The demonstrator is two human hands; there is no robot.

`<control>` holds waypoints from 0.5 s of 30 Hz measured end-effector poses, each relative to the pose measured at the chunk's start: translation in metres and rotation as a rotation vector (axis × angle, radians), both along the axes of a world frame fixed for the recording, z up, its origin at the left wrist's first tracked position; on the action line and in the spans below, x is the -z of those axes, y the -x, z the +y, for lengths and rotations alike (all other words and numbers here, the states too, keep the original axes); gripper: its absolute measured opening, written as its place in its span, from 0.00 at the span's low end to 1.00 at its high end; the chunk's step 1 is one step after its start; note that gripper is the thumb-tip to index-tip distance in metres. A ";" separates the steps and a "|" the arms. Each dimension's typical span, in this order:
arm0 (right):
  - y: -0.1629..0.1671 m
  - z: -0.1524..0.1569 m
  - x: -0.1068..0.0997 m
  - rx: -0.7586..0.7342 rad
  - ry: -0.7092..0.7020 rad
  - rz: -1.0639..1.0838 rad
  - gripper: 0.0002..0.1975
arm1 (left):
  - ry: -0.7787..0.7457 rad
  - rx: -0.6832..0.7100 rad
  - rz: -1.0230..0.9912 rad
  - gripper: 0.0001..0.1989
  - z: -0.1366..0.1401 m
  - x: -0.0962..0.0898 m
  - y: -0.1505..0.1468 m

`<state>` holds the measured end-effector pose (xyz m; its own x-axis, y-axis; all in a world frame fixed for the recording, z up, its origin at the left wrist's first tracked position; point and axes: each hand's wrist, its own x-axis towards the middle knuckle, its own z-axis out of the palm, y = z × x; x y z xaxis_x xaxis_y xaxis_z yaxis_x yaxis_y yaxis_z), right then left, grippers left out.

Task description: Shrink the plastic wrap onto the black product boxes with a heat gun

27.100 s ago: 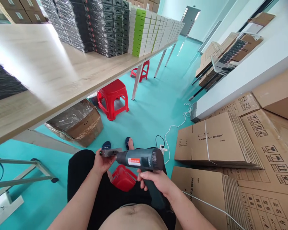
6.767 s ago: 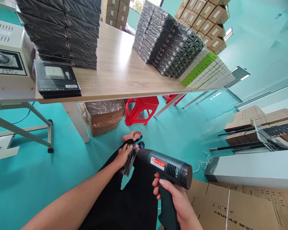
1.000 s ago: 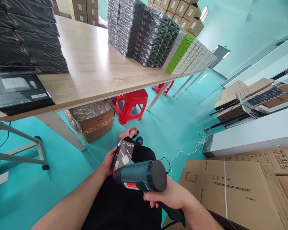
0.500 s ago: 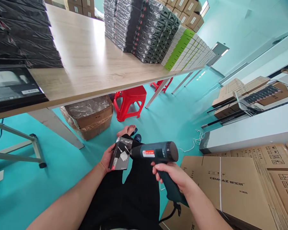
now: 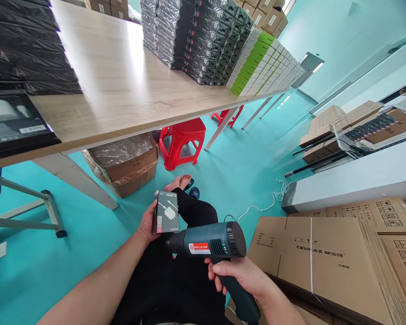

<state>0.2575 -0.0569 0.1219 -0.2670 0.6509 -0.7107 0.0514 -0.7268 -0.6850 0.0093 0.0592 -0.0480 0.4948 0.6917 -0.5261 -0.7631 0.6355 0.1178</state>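
My left hand (image 5: 149, 221) grips a small dark box (image 5: 168, 211) by its left side, above my lap. A white charger and cable are printed on the box's face. My right hand (image 5: 238, 273) is wrapped round the handle of a dark teal heat gun (image 5: 206, 240) with a red and white label. Its nozzle points left, just below the box's lower edge, and a small gap or overlap there is hard to judge. The lower end of the gun's handle runs toward the bottom of the view.
Film-wrapped black boxes (image 5: 203, 40) and white-green boxes (image 5: 253, 63) are stacked on the wooden table (image 5: 122, 90). Beneath it are a K13 carton (image 5: 131, 164) and a red stool (image 5: 184, 137). Strapped cardboard (image 5: 291, 253) lies at my right; a white cable (image 5: 257, 208) trails across the floor.
The heat gun has moved down and left, from beside the box's right side to below it. The box has shifted slightly up and left, its printed face turned more toward me.
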 end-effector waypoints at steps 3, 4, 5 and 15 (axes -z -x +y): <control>0.006 0.000 0.001 0.185 -0.081 0.000 0.15 | -0.015 -0.127 0.009 0.21 0.001 0.005 0.000; 0.008 0.000 0.002 0.236 -0.098 -0.029 0.14 | -0.008 -0.153 0.015 0.22 0.002 0.007 0.000; 0.010 0.001 0.002 0.258 -0.100 -0.059 0.14 | -0.001 -0.170 0.019 0.23 0.002 0.010 0.000; 0.031 0.004 0.008 0.249 -0.188 -0.047 0.15 | -0.001 -0.192 0.068 0.21 0.002 0.017 0.003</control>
